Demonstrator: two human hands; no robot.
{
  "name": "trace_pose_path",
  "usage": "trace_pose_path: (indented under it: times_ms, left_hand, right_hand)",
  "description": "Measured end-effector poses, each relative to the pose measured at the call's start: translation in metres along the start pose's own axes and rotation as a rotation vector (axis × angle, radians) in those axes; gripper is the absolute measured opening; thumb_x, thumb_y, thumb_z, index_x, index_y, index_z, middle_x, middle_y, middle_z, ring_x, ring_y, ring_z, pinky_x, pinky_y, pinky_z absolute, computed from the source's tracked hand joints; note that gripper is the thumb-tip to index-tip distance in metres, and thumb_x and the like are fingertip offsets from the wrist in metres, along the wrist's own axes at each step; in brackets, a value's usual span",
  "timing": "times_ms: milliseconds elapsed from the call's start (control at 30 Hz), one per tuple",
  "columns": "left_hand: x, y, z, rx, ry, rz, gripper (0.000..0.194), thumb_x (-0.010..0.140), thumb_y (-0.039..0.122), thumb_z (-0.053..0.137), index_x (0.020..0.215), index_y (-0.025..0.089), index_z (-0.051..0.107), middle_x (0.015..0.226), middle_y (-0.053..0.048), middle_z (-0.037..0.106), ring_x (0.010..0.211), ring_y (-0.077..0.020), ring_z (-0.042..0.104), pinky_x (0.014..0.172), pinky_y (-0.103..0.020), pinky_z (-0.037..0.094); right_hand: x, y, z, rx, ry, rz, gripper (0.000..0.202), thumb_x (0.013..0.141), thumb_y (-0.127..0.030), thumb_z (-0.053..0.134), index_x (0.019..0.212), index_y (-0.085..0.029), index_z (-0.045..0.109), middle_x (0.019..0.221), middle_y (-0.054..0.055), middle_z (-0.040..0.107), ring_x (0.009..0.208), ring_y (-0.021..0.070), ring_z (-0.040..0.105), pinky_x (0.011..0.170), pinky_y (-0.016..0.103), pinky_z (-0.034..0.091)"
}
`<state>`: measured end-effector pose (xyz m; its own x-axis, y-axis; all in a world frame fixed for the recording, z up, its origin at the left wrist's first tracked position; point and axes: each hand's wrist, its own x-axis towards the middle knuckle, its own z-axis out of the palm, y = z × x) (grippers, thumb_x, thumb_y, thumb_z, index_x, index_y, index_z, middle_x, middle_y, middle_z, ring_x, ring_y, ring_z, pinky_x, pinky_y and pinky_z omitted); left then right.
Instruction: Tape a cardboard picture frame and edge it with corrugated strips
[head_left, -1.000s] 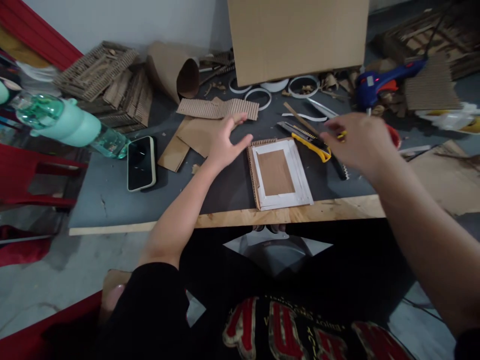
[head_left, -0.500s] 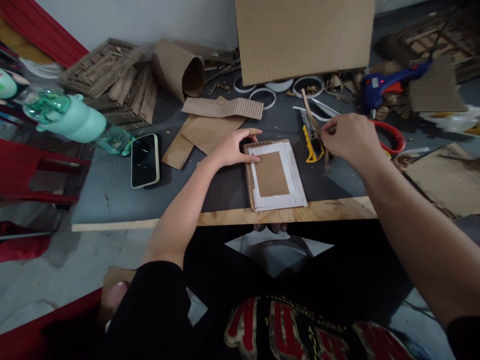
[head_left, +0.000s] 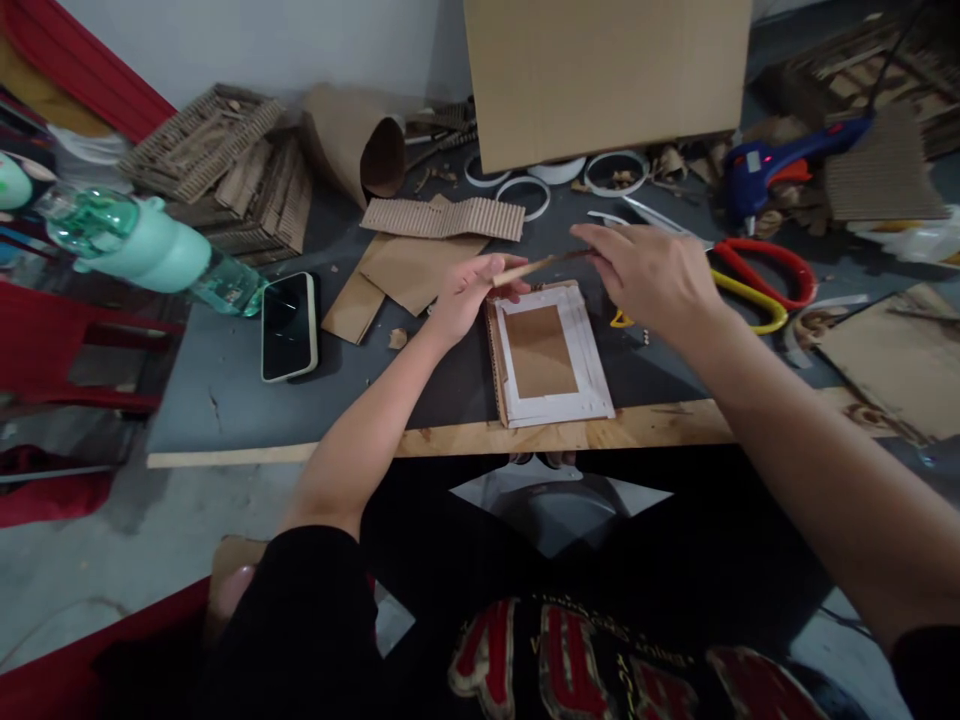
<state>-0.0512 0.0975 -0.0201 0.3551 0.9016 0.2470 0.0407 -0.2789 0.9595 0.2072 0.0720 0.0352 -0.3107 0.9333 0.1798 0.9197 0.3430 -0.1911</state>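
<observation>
A thin brown cardboard strip (head_left: 536,267) is stretched slantwise between my hands, above the top edge of a flat cardboard panel. My left hand (head_left: 471,292) pinches its left end between thumb and fingers. The other end is gripped by my right hand (head_left: 660,270), palm down. Below lies the rectangular panel (head_left: 541,350), with a white border around a brown middle and a corrugated left edge. Under my right hand, most of the yellow utility knife (head_left: 621,319) is hidden. Scissors with red and yellow handles (head_left: 772,270) lie just right of that hand.
A phone (head_left: 289,325) and a green-capped bottle (head_left: 161,245) are on the left. Stacked corrugated pieces (head_left: 225,170) and cardboard sheets (head_left: 420,265) lie behind. A blue glue gun (head_left: 780,165) rests back right, near scraps. The table's wooden edge (head_left: 645,428) runs in front.
My right hand has moved left from beside the knife, bringing the cardboard strip over the panel. My left hand has let go of the panel and taken the strip's left end.
</observation>
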Motion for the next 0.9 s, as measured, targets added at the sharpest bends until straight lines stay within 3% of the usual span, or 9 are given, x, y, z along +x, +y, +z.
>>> trace_pose_path:
  times_ms: [133, 267, 400, 500, 633, 700, 900]
  left_hand:
    - [0.002, -0.008, -0.008, 0.106, 0.02, -0.041, 0.076, 0.101, 0.088, 0.047, 0.122, 0.021, 0.077, 0.097, -0.009, 0.086, 0.082, -0.0248, 0.084, 0.077, -0.041, 0.068]
    - [0.006, -0.014, -0.014, 0.278, -0.016, 0.049, 0.073, 0.09, 0.084, 0.072, 0.133, 0.026, 0.075, 0.118, -0.011, 0.086, 0.109, -0.0284, 0.083, 0.09, -0.041, 0.068]
    - [0.006, -0.008, -0.008, 0.397, -0.132, 0.213, 0.058, 0.103, 0.077, 0.059, 0.116, 0.026, 0.083, 0.128, -0.011, 0.084, 0.128, -0.0284, 0.077, 0.109, -0.045, 0.062]
    - [0.002, -0.002, 0.001, 0.474, -0.171, 0.23, 0.061, 0.107, 0.076, 0.051, 0.105, 0.025, 0.084, 0.123, -0.012, 0.084, 0.121, -0.0274, 0.079, 0.105, -0.045, 0.062]
    - [-0.003, -0.002, 0.008, 0.479, -0.167, 0.093, 0.059, 0.105, 0.075, 0.057, 0.1, 0.023, 0.084, 0.107, -0.01, 0.086, 0.093, -0.0227, 0.082, 0.083, -0.036, 0.065]
    - [-0.004, -0.004, 0.008, 0.446, -0.133, 0.092, 0.053, 0.103, 0.072, 0.064, 0.103, 0.023, 0.084, 0.11, -0.01, 0.086, 0.09, -0.0205, 0.082, 0.081, -0.033, 0.065]
    - [0.0, -0.018, -0.001, 0.546, 0.066, 0.28, 0.035, 0.103, 0.055, 0.073, 0.108, 0.022, 0.082, 0.105, -0.009, 0.083, 0.096, -0.0206, 0.08, 0.09, -0.036, 0.066]
  right_hand:
    - [0.006, 0.013, 0.0, 0.072, 0.034, 0.001, 0.052, 0.115, -0.025, 0.034, 0.145, -0.032, 0.076, 0.145, 0.007, 0.076, 0.129, 0.0305, 0.069, 0.1, 0.046, 0.054]
    - [0.006, 0.018, 0.002, 0.126, 0.096, 0.031, 0.054, 0.117, -0.032, 0.032, 0.142, -0.032, 0.079, 0.145, 0.008, 0.076, 0.128, 0.0311, 0.07, 0.108, 0.049, 0.054]
    - [0.003, 0.021, 0.008, 0.164, 0.198, 0.047, 0.056, 0.116, -0.033, 0.029, 0.146, -0.035, 0.077, 0.147, 0.007, 0.076, 0.134, 0.0335, 0.07, 0.115, 0.054, 0.053]
    - [0.002, 0.027, 0.012, 0.175, 0.24, 0.06, 0.056, 0.116, -0.033, 0.03, 0.149, -0.036, 0.075, 0.149, 0.005, 0.074, 0.137, 0.0339, 0.07, 0.117, 0.057, 0.053]
    - [0.002, 0.032, 0.017, 0.176, 0.252, 0.075, 0.055, 0.115, -0.032, 0.031, 0.149, -0.04, 0.074, 0.15, 0.001, 0.074, 0.137, 0.0318, 0.07, 0.116, 0.055, 0.054]
    - [0.002, 0.035, 0.019, 0.182, 0.252, 0.054, 0.052, 0.113, -0.03, 0.037, 0.147, -0.044, 0.075, 0.149, -0.001, 0.074, 0.137, 0.0324, 0.07, 0.116, 0.056, 0.055]
    - [0.002, 0.042, 0.024, 0.189, 0.204, 0.004, 0.055, 0.097, -0.028, 0.063, 0.151, -0.024, 0.073, 0.13, 0.013, 0.082, 0.12, 0.0361, 0.076, 0.11, 0.055, 0.058]
